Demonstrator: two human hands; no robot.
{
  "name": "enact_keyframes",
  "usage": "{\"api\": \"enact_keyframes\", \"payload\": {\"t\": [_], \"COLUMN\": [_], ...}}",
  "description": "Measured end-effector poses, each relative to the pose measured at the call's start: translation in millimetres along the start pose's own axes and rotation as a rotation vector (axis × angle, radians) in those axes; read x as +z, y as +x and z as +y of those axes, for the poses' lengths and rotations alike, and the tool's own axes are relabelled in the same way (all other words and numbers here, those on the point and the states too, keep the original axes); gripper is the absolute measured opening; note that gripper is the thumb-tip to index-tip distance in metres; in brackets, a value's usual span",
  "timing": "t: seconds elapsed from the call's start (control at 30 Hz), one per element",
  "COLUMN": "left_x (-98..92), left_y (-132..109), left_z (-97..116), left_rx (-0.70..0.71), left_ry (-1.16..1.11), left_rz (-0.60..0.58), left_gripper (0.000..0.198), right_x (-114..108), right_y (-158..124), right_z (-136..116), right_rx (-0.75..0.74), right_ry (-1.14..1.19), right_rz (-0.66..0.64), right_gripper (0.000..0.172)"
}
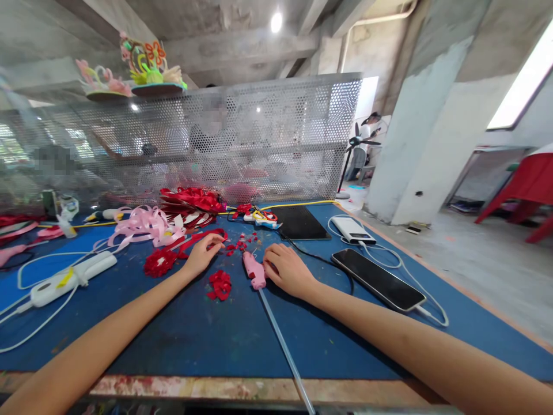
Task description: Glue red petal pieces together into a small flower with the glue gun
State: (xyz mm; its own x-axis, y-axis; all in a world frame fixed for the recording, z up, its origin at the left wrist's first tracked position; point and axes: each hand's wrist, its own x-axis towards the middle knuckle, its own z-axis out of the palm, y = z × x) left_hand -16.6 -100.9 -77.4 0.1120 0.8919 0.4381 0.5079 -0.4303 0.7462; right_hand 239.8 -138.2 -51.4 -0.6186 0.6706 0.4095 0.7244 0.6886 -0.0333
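Note:
My right hand (pixel 287 268) lies on the blue table top (pixel 207 328) with its fingers curled round a pink glue gun (pixel 254 272); a clear glue stick (pixel 283 346) runs back from the gun toward me. My left hand (pixel 202 253) rests with fingers bent over a red ribbon strip (pixel 203 236), fingertips next to small red ribbon pieces (pixel 235 246). A red ribbon flower (pixel 159 262) lies left of that hand, and a small red ribbon rosette (pixel 220 284) sits between my two forearms.
Pink ribbon loops (pixel 144 225) and a stack of red ribbon pieces (pixel 192 202) lie behind. A black phone (pixel 378 279), white power bank (pixel 354 229) and black tablet (pixel 302 223) are at right. A white device with cables (pixel 71 279) lies left. A perforated metal screen (pixel 242 138) closes the back.

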Motion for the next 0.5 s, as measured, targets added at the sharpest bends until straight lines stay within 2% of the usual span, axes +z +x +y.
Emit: {"api": "enact_keyframes", "payload": {"t": [0.1, 0.2, 0.27, 0.43, 0.5], "left_x": [0.5, -2.8, -8.7, -24.1, -25.4], "left_y": [-4.1, -9.6, -13.1, -17.0, -16.3], "left_z": [9.2, 17.7, 20.4, 15.0, 11.7], "left_rx": [0.009, 0.025, 0.023, 0.066, 0.096], "left_ry": [0.116, 0.173, 0.187, 0.177, 0.167], "left_rz": [0.055, 0.032, -0.039, -0.332, -0.399], "left_gripper": [0.021, 0.024, 0.027, 0.024, 0.023], "right_x": [0.0, 0.2, 0.4, 1.3, 1.5], "right_y": [0.0, -0.1, -0.1, 0.4, 0.5], "right_z": [0.2, 0.9, 1.3, 1.9, 1.9], "right_rx": [0.001, -0.001, -0.004, -0.01, -0.011], "right_ry": [0.001, 0.001, 0.002, -0.002, 0.0], "right_rz": [-0.005, -0.008, -0.009, -0.012, -0.013], "right_gripper": [0.02, 0.02, 0.02, 0.021, 0.021]}}
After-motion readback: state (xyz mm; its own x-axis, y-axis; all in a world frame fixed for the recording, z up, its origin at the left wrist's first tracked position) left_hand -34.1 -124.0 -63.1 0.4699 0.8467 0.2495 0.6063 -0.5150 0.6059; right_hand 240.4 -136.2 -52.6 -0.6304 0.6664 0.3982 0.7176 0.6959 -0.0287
